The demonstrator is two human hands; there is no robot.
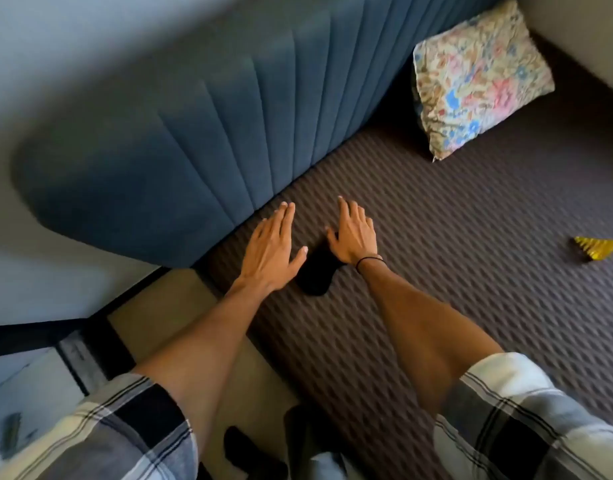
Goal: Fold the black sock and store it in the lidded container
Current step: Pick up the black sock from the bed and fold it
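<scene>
Both hands lie flat and open on the bed (454,237), palms down, fingers straight, gripping nothing. The left hand (272,252) rests just beside the black sock (315,271); the right hand (352,237) presses on its far end, forearms stretched forward. The sock lies between them near the blue headboard (194,140). It looks light, soft and limp, so pinching one end and laying it over the other should fold it. No lidded container is in view.
</scene>
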